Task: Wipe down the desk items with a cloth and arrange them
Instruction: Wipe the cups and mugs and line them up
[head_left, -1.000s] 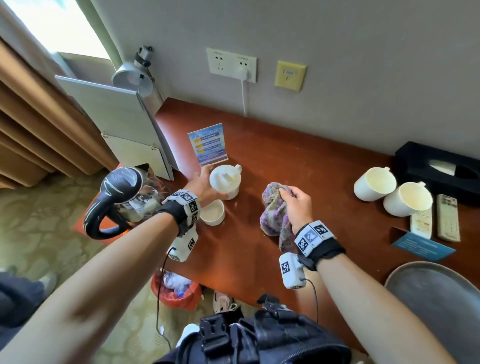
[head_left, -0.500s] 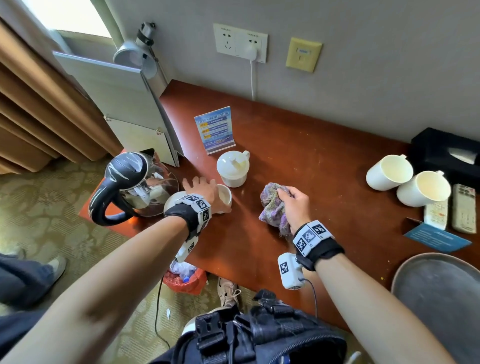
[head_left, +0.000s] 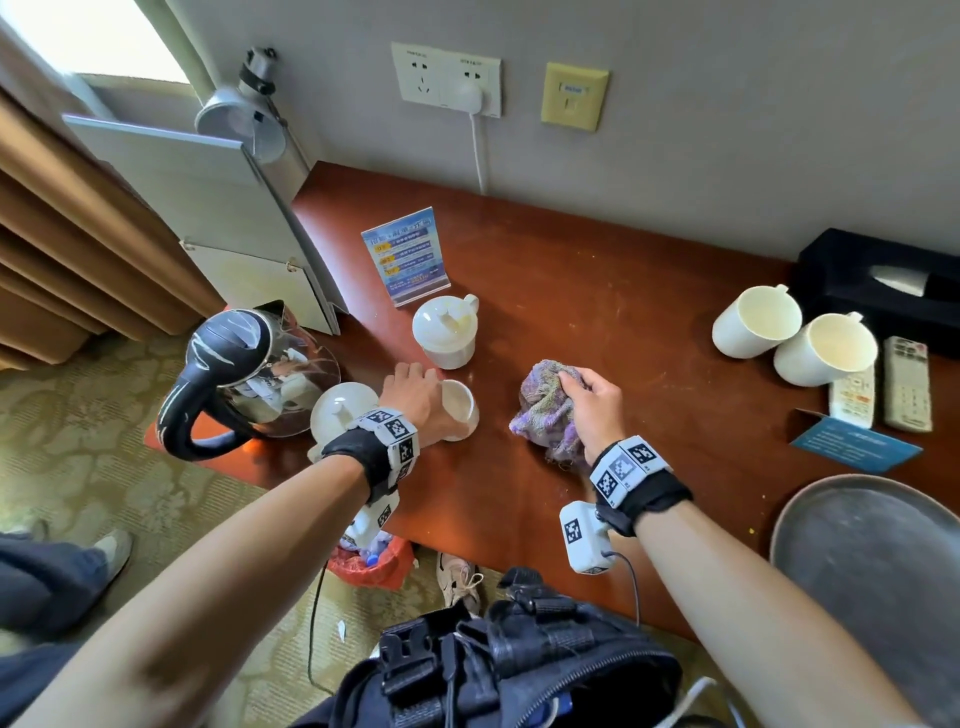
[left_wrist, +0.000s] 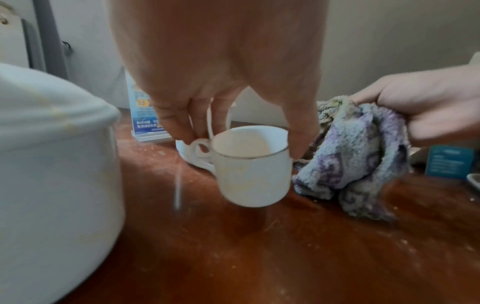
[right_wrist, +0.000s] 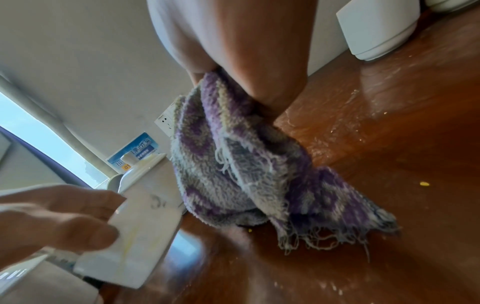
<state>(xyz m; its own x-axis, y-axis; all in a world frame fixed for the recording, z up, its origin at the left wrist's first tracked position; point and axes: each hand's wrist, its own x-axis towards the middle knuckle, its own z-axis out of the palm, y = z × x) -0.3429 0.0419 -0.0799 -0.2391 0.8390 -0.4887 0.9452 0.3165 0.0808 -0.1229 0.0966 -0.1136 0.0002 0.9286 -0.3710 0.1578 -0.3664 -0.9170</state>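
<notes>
Lifted cup (left_wrist: 253, 174) just beside cloth (left_wrist: 358, 156)

Purple-and-grey patterned cloth (head_left: 545, 410), white cup (head_left: 458, 408), possibly yellow-stained, reddish-brown desk (head_left: 597, 291).

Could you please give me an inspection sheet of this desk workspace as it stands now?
Surface: wooden desk, crumbs and smears visible.
Job's things: small cup lifted clear of the desk; purple cloth; lidded mug; two white mugs at right.
Clutter: kettle, sign stand, two remotes, tissue box, blue card, grey tray.
Hands: left hand grips the small cup; right hand grips the cloth.
Cables: white cord from the wall socket.
Surroundings: curtain, lamp, floor bin.
</notes>
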